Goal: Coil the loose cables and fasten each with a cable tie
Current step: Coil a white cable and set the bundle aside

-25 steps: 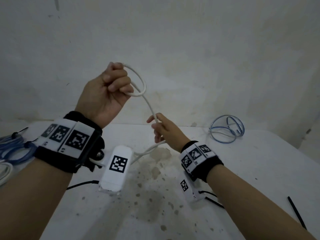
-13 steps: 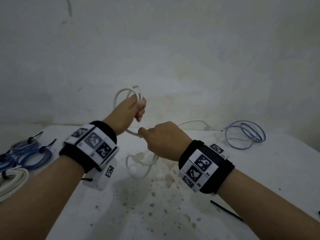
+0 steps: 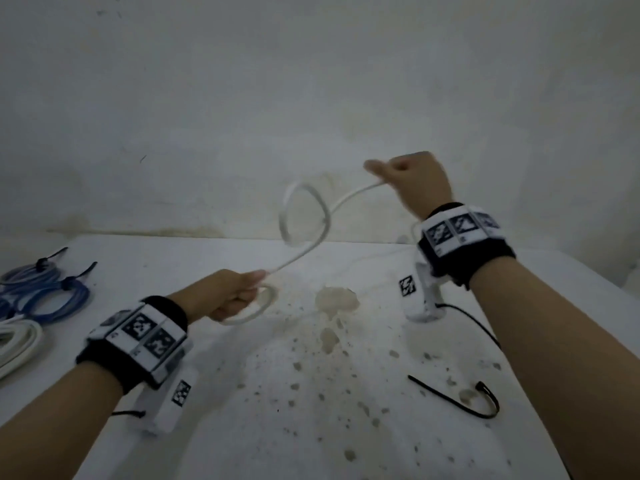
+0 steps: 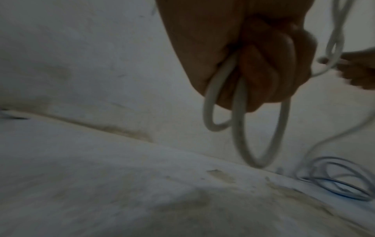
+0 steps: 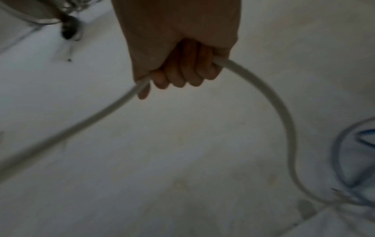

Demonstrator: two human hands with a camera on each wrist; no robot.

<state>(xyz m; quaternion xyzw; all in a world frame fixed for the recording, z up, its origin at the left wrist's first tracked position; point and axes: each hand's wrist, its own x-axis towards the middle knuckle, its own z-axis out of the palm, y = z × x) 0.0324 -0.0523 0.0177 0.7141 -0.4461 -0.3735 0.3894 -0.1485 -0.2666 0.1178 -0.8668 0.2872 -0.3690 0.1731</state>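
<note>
White cable (image 3: 304, 216) is in the air above the counter (image 3: 311, 427), strung between both hands. Left hand (image 3: 225, 294) grip is clenched round the gathered turns; the left wrist view shows about 2 loops hanging below the fist (image 4: 261, 67). Right hand (image 3: 412, 178) is fisted round the running length further along, with the free tail dropping to the counter near a loose blue cable (image 5: 355, 160).

Handling call: light, springy round-jacket cable with set memory. The open loop between the hands stands up on its own, so it will likely spring open if let go. Smooth jacket probably slides through the fist, good for feeding. Keep hold at the crossing where turns stack, tie there. Black cable tie (image 3: 453, 398) lies near the right forearm. Bundles already tied sit far left (image 3: 41, 292).
</note>
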